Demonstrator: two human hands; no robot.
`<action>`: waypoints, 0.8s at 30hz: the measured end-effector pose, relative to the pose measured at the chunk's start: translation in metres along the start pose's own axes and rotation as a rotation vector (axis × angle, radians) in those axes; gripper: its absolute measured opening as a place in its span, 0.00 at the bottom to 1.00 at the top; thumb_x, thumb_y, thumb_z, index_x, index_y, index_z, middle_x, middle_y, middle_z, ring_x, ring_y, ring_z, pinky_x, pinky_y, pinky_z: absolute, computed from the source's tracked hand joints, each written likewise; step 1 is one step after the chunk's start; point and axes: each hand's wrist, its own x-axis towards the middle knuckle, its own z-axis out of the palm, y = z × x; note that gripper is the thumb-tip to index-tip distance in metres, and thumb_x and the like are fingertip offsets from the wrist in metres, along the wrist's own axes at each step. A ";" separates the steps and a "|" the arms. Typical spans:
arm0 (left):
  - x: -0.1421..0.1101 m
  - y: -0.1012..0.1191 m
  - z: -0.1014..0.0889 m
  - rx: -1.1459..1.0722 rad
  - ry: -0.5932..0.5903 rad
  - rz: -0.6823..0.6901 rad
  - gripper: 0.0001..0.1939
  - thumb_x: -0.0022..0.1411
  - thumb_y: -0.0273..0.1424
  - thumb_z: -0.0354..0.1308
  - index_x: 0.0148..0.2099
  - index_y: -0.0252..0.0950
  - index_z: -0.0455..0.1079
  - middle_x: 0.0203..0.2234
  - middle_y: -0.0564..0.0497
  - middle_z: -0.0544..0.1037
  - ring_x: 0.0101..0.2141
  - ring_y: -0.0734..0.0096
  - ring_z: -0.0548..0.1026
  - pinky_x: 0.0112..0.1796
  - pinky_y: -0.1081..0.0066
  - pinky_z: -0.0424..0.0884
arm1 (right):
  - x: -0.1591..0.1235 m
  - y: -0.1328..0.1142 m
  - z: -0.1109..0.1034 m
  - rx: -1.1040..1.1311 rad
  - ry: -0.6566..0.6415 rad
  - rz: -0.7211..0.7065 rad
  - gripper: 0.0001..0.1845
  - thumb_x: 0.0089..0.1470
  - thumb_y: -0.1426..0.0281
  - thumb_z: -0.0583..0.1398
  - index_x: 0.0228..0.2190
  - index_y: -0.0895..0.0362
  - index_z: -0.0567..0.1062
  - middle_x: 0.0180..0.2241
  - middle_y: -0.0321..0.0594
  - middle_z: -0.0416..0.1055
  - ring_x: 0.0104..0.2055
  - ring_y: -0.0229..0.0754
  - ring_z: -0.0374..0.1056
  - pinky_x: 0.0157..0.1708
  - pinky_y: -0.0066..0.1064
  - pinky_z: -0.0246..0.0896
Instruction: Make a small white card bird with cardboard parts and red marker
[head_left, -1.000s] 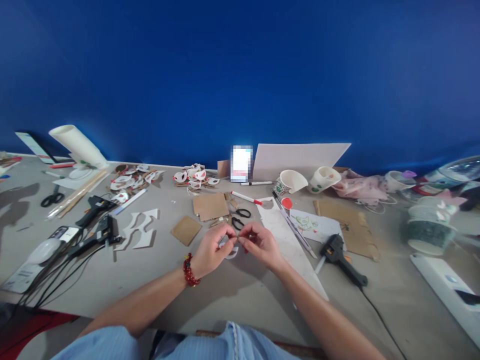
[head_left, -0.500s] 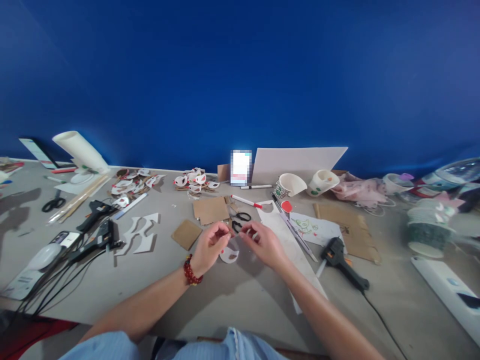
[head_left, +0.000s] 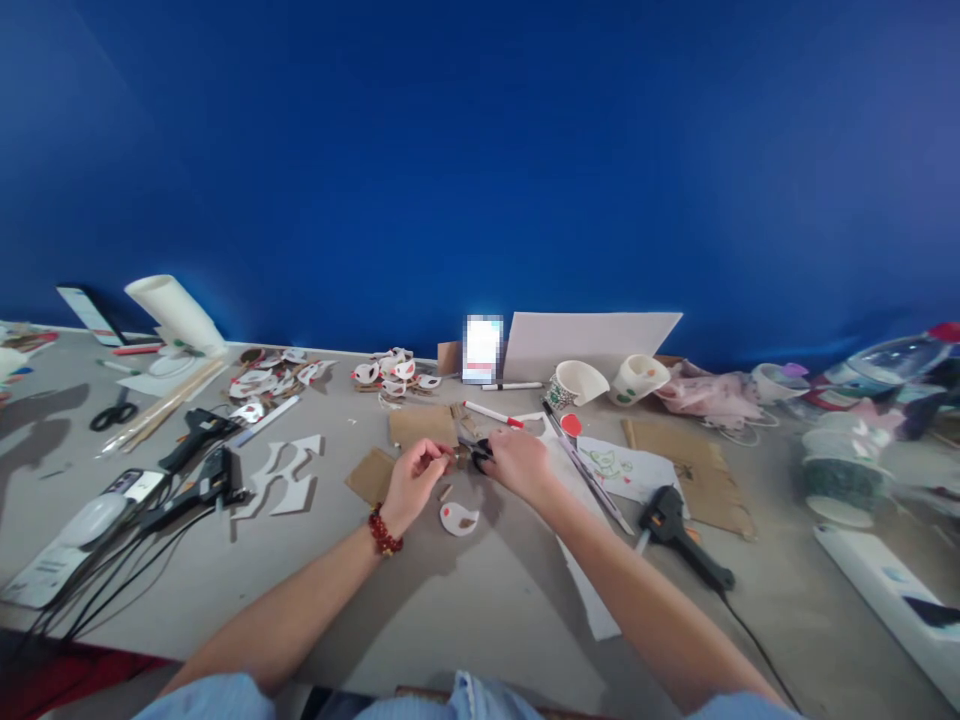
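My left hand (head_left: 415, 480), with a red bead bracelet at the wrist, is pinched on a small brown piece that I cannot name. Just to its right, my right hand (head_left: 516, 464) is closed over the handles of the black scissors (head_left: 475, 450), which lie by a cardboard piece (head_left: 421, 426). A small white cut-out with a red spot (head_left: 459, 518) lies flat on the grey table (head_left: 465, 600), just in front of both hands. A long white paper strip (head_left: 581, 590) runs under my right forearm.
A black glue gun (head_left: 679, 530) with its cable lies to the right, and two more (head_left: 196, 470) with cables to the left. Behind the hands are a red marker (head_left: 491, 412), paper cups (head_left: 579, 381), a white sheet (head_left: 592, 336) and piles of cut-outs (head_left: 394, 370). A power strip (head_left: 885, 590) sits at the far right.
The white cut-out has left my hands and now lies on the table. My right hand has moved forward onto the black scissors. My left hand has moved forward a little, still pinched.
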 end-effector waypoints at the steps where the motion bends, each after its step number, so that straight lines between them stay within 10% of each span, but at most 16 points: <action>1: 0.004 -0.003 -0.002 -0.032 0.036 -0.020 0.13 0.51 0.36 0.64 0.26 0.35 0.64 0.36 0.49 0.76 0.35 0.69 0.74 0.36 0.71 0.69 | 0.000 0.001 -0.002 -0.004 -0.007 0.004 0.11 0.51 0.69 0.59 0.36 0.60 0.75 0.39 0.51 0.76 0.42 0.51 0.72 0.31 0.30 0.59; 9: 0.014 -0.012 -0.006 -0.168 0.091 -0.109 0.16 0.48 0.39 0.66 0.26 0.35 0.64 0.27 0.50 0.77 0.30 0.70 0.76 0.36 0.70 0.69 | -0.019 0.045 -0.022 0.105 -0.017 -0.045 0.11 0.51 0.71 0.57 0.37 0.54 0.76 0.38 0.41 0.77 0.39 0.44 0.72 0.31 0.27 0.58; 14: 0.006 0.001 -0.002 -0.235 0.026 -0.074 0.13 0.51 0.37 0.66 0.30 0.35 0.66 0.27 0.52 0.77 0.31 0.71 0.76 0.40 0.69 0.70 | -0.045 0.085 -0.007 0.884 -0.156 0.013 0.17 0.53 0.60 0.59 0.41 0.58 0.74 0.29 0.39 0.74 0.30 0.43 0.72 0.32 0.32 0.63; 18: -0.004 0.010 0.001 -0.307 -0.083 -0.029 0.09 0.56 0.32 0.64 0.32 0.36 0.66 0.29 0.53 0.77 0.31 0.73 0.74 0.38 0.71 0.69 | -0.060 0.063 0.016 1.282 -0.235 -0.104 0.21 0.51 0.54 0.62 0.37 0.58 0.72 0.31 0.38 0.70 0.28 0.38 0.67 0.31 0.30 0.63; 24: -0.013 0.023 0.005 -0.270 -0.161 -0.045 0.07 0.58 0.32 0.61 0.31 0.35 0.67 0.27 0.52 0.73 0.28 0.74 0.71 0.34 0.72 0.68 | -0.065 0.017 0.034 1.241 -0.187 -0.169 0.26 0.45 0.48 0.65 0.25 0.57 0.64 0.21 0.29 0.58 0.23 0.32 0.52 0.21 0.24 0.48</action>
